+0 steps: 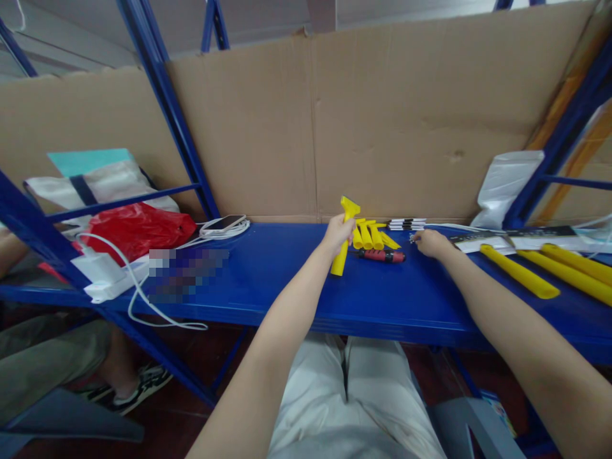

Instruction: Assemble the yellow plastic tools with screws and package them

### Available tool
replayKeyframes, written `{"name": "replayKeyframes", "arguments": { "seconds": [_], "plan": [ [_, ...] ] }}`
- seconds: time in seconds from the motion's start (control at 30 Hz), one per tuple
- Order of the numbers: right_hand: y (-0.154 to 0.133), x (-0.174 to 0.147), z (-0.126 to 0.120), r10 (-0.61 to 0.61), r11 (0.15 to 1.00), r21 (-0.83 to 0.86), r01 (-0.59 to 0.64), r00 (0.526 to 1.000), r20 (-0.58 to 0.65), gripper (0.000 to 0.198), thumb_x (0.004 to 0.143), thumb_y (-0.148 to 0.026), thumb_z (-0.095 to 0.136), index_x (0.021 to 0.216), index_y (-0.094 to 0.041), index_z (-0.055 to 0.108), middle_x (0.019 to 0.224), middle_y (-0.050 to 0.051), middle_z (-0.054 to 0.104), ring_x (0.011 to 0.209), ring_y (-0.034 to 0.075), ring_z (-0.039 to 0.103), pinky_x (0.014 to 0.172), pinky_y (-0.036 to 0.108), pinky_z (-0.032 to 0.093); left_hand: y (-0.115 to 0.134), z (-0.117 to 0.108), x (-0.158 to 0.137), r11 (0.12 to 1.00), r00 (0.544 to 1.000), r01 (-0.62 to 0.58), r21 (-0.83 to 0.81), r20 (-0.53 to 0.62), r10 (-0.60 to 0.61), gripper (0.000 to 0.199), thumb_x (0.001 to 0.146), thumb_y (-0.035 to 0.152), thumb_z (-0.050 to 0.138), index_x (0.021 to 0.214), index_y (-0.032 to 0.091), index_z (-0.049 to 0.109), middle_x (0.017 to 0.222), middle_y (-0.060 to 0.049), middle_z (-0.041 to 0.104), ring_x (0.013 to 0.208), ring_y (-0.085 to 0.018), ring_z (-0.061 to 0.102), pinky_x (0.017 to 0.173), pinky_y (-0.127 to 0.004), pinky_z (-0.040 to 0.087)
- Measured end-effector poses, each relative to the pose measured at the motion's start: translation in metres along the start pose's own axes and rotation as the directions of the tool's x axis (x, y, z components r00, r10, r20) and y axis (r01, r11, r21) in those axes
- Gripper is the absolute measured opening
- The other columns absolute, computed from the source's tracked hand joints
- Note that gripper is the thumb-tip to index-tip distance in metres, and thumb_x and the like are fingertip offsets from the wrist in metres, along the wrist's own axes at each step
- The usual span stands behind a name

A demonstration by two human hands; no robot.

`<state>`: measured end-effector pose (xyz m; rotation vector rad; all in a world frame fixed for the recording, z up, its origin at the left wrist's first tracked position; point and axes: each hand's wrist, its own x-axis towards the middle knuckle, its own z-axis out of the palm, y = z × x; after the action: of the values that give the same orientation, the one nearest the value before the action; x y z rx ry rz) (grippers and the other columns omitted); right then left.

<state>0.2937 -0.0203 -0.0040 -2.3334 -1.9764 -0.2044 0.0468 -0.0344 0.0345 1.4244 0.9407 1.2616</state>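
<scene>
My left hand point(337, 234) is wrapped round a yellow scraper point(340, 260), held upright over the blue shelf with its wide head on top. To the right, my right hand point(430, 243) has its fingers pinched together low over the shelf, by some tiny shiny pieces point(412, 238); what sits between the fingertips is too small to make out. Several yellow handle pieces point(367, 236) lie side by side just beyond the left hand. Between my hands rests a screwdriver point(381, 255) with a red and black handle.
Small black-and-white packs point(406, 224) lie behind the right hand. Long yellow tubes point(520, 271) rest at the right. On the left are a phone point(226, 223) on a coiled cable, a red plastic bag point(138, 226) and a white power strip point(112, 287). Cardboard point(373, 127) walls the back.
</scene>
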Motion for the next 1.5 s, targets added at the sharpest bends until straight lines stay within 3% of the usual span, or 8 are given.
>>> {"name": "replayKeyframes", "arguments": {
  "seconds": [0.2, 0.43, 0.73, 1.17, 1.4, 1.5],
  "plan": [
    [0.001, 0.003, 0.002, -0.006, 1.0, -0.003, 0.006, 1.0, -0.009, 0.03, 0.084, -0.018, 0.04, 0.101, -0.012, 0.065, 0.104, 0.015, 0.065, 0.102, 0.025, 0.059, 0.08, 0.03, 0.045, -0.002, 0.002, -0.004, 0.974, 0.964, 0.208, -0.089, 0.187, -0.188, 0.022, 0.079, 0.001, 0.037, 0.064, 0.017, 0.039, 0.046, 0.008, 0.039, 0.03, -0.003, 0.03, 0.035, -0.018, 0.024],
    [-0.002, 0.002, -0.003, -0.041, 0.997, -0.068, 0.041, 0.999, 0.001, 0.027, 0.082, -0.015, 0.042, 0.095, -0.011, 0.066, 0.099, 0.015, 0.067, 0.097, 0.024, 0.061, 0.076, 0.027, 0.044, -0.013, 0.005, -0.002, 0.936, 0.893, 0.351, 0.024, 0.291, -0.342, 0.022, 0.078, -0.001, 0.039, 0.065, 0.016, 0.039, 0.044, 0.008, 0.04, 0.03, -0.002, 0.03, 0.035, -0.017, 0.024],
    [-0.006, -0.003, -0.011, -0.086, 0.985, -0.15, 0.091, 0.996, 0.038, 0.03, 0.08, -0.011, 0.043, 0.093, -0.01, 0.069, 0.098, 0.015, 0.068, 0.094, 0.023, 0.063, 0.077, 0.027, 0.045, -0.014, 0.005, -0.003, 0.924, 0.861, 0.382, 0.035, 0.349, -0.369, 0.018, 0.079, 0.002, 0.038, 0.07, 0.017, 0.04, 0.045, 0.008, 0.039, 0.03, -0.003, 0.03, 0.035, -0.017, 0.024],
    [-0.015, -0.008, -0.016, -0.101, 0.984, -0.137, 0.111, 0.992, 0.079, 0.03, 0.078, -0.007, 0.042, 0.093, -0.006, 0.068, 0.097, 0.019, 0.067, 0.097, 0.026, 0.062, 0.077, 0.028, 0.045, -0.012, 0.005, -0.004, 0.919, 0.84, 0.392, 0.032, 0.394, -0.372, 0.017, 0.082, 0.003, 0.036, 0.074, 0.016, 0.041, 0.046, 0.008, 0.039, 0.03, -0.003, 0.03, 0.034, -0.017, 0.024],
    [-0.011, -0.004, -0.013, -0.1, 0.992, -0.071, 0.102, 0.994, 0.034, 0.023, 0.071, -0.003, 0.048, 0.08, -0.01, 0.067, 0.089, 0.017, 0.067, 0.091, 0.025, 0.063, 0.073, 0.028, 0.046, -0.012, 0.005, -0.005, 0.917, 0.837, 0.397, 0.028, 0.399, -0.375, 0.018, 0.082, 0.002, 0.037, 0.072, 0.017, 0.04, 0.047, 0.008, 0.039, 0.031, -0.003, 0.03, 0.035, -0.016, 0.024],
    [-0.01, -0.005, -0.015, -0.074, 0.994, 0.078, 0.08, 0.994, -0.075, 0.021, 0.069, -0.001, 0.049, 0.078, -0.012, 0.064, 0.086, 0.015, 0.067, 0.088, 0.023, 0.063, 0.074, 0.028, 0.046, -0.013, 0.005, -0.005, 0.919, 0.837, 0.393, 0.027, 0.403, -0.37, 0.019, 0.082, 0.002, 0.037, 0.071, 0.017, 0.04, 0.047, 0.008, 0.039, 0.031, -0.003, 0.03, 0.035, -0.017, 0.024]
  ]
}}
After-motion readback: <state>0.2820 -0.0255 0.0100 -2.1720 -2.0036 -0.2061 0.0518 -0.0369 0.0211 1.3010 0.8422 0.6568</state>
